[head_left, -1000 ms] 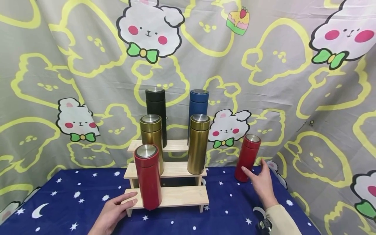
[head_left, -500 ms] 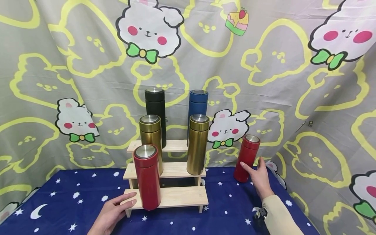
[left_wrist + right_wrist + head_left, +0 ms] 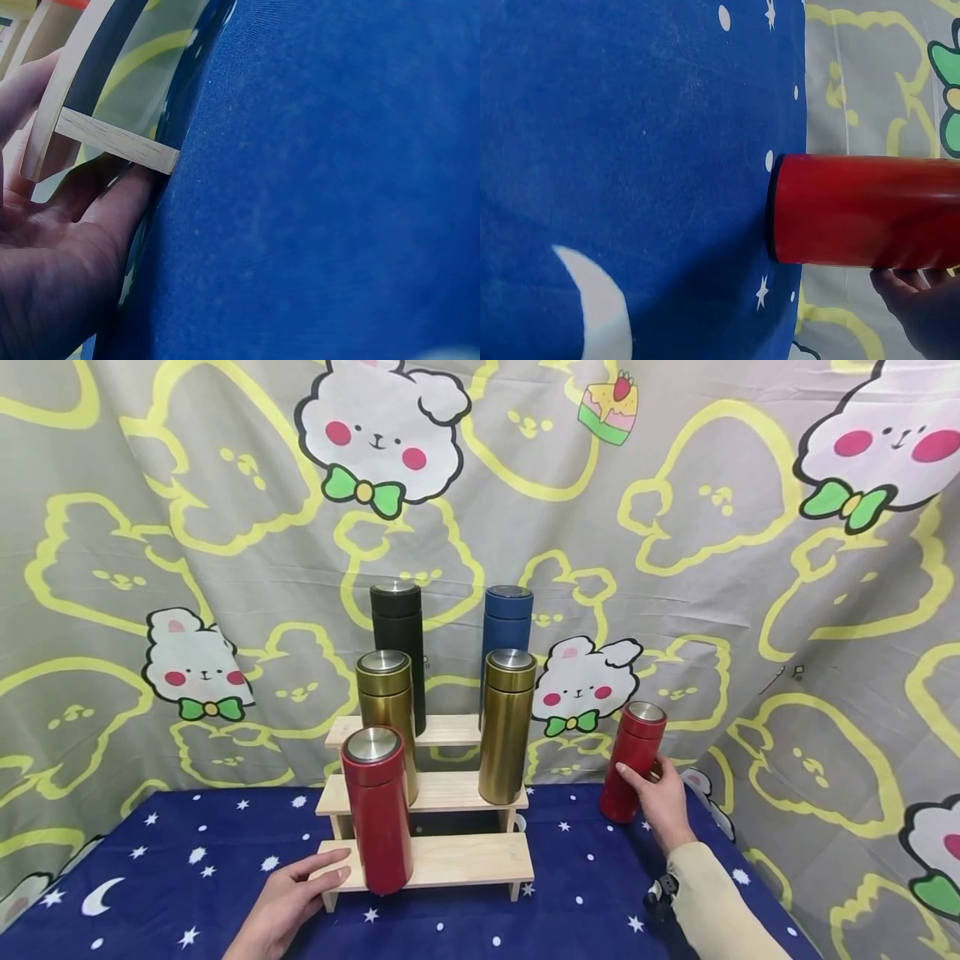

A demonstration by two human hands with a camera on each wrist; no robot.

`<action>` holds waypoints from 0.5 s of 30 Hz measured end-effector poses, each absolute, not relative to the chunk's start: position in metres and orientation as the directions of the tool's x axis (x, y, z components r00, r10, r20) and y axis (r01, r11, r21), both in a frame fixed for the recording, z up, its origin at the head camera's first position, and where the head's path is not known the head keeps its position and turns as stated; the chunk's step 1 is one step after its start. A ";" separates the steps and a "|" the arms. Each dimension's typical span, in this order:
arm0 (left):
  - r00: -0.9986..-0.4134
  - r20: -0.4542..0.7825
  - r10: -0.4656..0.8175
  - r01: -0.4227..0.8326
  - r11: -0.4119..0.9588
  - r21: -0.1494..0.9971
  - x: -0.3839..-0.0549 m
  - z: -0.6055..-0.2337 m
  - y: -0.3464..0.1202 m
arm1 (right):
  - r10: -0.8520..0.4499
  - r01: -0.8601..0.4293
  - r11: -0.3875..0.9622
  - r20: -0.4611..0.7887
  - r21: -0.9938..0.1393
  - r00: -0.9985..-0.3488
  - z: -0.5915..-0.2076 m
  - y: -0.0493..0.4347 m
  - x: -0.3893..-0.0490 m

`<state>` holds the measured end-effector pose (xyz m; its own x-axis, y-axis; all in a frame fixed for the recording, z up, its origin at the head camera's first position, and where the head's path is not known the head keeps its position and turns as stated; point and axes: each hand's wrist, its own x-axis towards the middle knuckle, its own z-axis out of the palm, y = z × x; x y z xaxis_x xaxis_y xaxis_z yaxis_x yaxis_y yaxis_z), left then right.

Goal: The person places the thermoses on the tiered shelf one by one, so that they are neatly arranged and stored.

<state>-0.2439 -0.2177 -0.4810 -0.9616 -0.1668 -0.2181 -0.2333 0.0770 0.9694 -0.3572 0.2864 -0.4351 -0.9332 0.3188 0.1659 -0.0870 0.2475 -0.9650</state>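
On the right of the blue cloth stands a red thermos flask (image 3: 639, 739) with a silver lid top. My right hand (image 3: 665, 802) holds it, thumb across its front and fingers behind. In the right wrist view, this flask's dark base meets the cloth, with fingertips along its side. My left hand (image 3: 281, 897) grips the left end of the lowest step of a wooden tiered stand (image 3: 476, 860); the left wrist view shows fingers around its edge and leg (image 3: 120, 141). Another red flask (image 3: 382, 827) stands upright on that step, just right of my left fingertips.
Two gold flasks (image 3: 508, 739) stand on the middle step. Behind them, a black flask (image 3: 397, 610) and a blue flask (image 3: 508, 610) occupy the top step. A patterned curtain (image 3: 262, 585) hangs close behind the stand and along the right side.
My right hand has closed in around the right-hand red flask, its thumb sliding higher up the front. That flask stays in place. The left hand and stand look unchanged.
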 end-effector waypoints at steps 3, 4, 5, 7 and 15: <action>-0.962 -0.217 -0.169 -0.232 0.079 0.970 -0.245 -0.481 -0.218 | 0.329 -0.070 0.262 0.157 -0.963 -0.931 -0.434 0.287 -0.356; -0.963 -0.215 -0.165 -0.230 0.081 0.970 -0.245 -0.480 -0.218 | 0.329 -0.067 0.265 0.155 -0.962 -0.931 -0.433 0.288 -0.355; -0.963 -0.214 -0.167 -0.230 0.082 0.970 -0.245 -0.480 -0.218 | 0.327 -0.068 0.264 0.156 -0.962 -0.932 -0.432 0.288 -0.354; -0.963 -0.211 -0.167 -0.228 0.085 0.970 -0.245 -0.480 -0.218 | 0.320 -0.073 0.261 0.158 -0.962 -0.934 -0.431 0.287 -0.352; -0.961 -0.220 -0.169 -0.236 0.084 0.968 -0.243 -0.479 -0.218 | 0.318 -0.085 0.258 0.168 -0.962 -0.933 -0.428 0.282 -0.348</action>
